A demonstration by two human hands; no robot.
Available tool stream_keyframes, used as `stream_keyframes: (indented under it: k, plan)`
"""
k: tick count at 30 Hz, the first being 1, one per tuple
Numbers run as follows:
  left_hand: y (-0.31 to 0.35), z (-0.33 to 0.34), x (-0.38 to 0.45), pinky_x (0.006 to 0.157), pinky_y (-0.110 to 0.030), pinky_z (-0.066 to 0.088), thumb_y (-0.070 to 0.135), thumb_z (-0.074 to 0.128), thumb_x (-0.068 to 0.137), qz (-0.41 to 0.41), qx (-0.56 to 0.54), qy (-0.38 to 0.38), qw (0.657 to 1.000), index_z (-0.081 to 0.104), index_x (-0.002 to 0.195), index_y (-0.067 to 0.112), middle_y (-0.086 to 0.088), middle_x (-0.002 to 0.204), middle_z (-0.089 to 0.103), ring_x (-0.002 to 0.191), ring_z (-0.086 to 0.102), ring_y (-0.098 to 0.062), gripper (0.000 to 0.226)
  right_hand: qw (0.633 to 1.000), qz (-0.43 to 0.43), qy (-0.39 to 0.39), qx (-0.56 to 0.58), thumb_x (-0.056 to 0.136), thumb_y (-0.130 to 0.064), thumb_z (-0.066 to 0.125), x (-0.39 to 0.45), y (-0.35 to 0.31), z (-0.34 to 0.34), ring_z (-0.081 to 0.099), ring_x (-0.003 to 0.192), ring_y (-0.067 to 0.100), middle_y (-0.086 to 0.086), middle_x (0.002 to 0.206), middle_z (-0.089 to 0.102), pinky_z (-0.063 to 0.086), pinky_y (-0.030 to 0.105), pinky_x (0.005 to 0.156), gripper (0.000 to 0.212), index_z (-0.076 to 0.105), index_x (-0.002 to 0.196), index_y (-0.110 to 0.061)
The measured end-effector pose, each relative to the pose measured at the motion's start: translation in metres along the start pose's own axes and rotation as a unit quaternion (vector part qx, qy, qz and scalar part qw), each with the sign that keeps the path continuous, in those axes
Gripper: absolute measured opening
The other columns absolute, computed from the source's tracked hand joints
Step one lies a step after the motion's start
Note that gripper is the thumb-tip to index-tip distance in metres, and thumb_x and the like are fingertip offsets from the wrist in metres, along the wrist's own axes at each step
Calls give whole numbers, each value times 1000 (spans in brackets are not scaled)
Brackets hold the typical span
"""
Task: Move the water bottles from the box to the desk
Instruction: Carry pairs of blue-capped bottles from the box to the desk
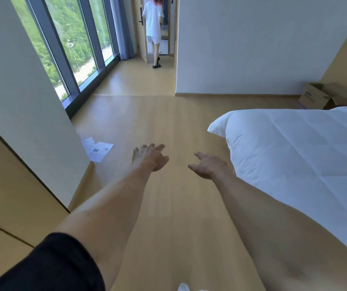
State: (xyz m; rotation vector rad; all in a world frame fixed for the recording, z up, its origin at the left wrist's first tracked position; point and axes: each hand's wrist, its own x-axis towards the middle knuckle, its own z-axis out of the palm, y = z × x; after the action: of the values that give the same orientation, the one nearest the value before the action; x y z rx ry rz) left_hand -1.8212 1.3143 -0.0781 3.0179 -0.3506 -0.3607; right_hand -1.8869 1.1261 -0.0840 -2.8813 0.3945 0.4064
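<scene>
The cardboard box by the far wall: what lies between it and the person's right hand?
In the head view, the white duvet's corner and bare wooden floor separate the right hand from the cardboard box.

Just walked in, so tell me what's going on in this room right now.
Nothing is being handled yet. The person's left hand and right hand are both stretched out over the wooden floor, open and holding nothing. An open cardboard box sits on the floor by the far wall, beyond the bed. No water bottles or desk are in view.
</scene>
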Motion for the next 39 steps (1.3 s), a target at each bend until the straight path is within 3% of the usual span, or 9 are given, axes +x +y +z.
stream_keyframes:
  k: [14, 29, 39]
  plan:
    - [35, -9, 161, 118, -49, 22, 58, 37, 99, 3, -4, -8, 1000, 30, 154, 38, -1, 157, 38, 144, 32, -29, 59, 1000, -5, -21, -9, 97, -62, 39, 156, 24, -30, 38, 140, 28, 3, 154, 41, 36, 43, 109, 64, 29, 154, -35]
    - [23, -64, 450, 115, -49, 26, 60, 36, 99, 92, 5, -10, 996, 32, 153, 38, -2, 155, 41, 142, 36, -29, 59, 997, 79, -2, 16, 97, -60, 40, 396, -6, -109, 36, 143, 26, 1, 157, 38, 35, 43, 108, 65, 28, 155, -34]
    - [-4, -92, 592, 114, -48, 28, 59, 35, 99, 100, 0, -24, 995, 32, 153, 37, -2, 154, 42, 141, 37, -29, 59, 995, 98, -5, 16, 98, -59, 40, 528, -29, -152, 38, 139, 30, 5, 152, 41, 36, 44, 109, 63, 30, 154, -31]
